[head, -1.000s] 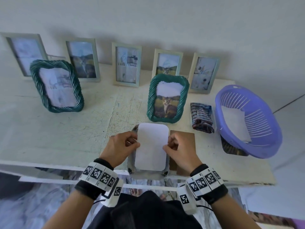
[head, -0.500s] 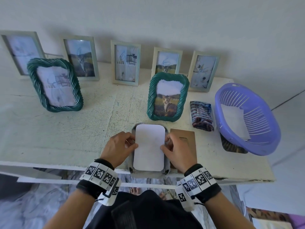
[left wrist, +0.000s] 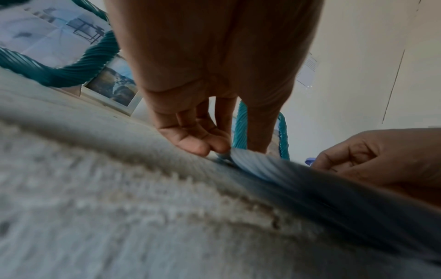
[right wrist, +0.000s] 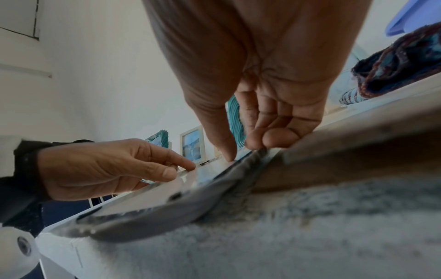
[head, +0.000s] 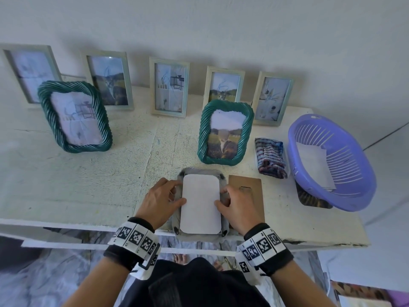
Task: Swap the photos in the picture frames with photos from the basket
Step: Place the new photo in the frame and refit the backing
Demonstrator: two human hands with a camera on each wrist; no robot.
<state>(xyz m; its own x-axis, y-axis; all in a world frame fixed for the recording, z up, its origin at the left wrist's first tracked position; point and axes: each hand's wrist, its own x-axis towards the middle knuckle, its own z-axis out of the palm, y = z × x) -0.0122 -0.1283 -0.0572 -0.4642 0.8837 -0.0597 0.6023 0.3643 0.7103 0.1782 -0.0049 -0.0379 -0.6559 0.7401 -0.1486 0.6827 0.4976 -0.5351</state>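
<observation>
At the table's (head: 66,185) front edge, both hands have lowered the photo (head: 201,203) into the face-down frame (head: 200,171); left hand (head: 158,201) and right hand (head: 238,207) pinch its side edges; backing next.

Left hand (head: 160,200) and right hand (head: 238,204) pinch the side edges of a white photo back (head: 201,203) lying in a face-down frame (head: 200,172) at the table's (head: 66,185) front edge. Brown backing board (head: 254,185) just right; purple basket (head: 332,162) with paper far right.

Plain pale wall (head: 221,23), worn white table (head: 77,173)
</observation>
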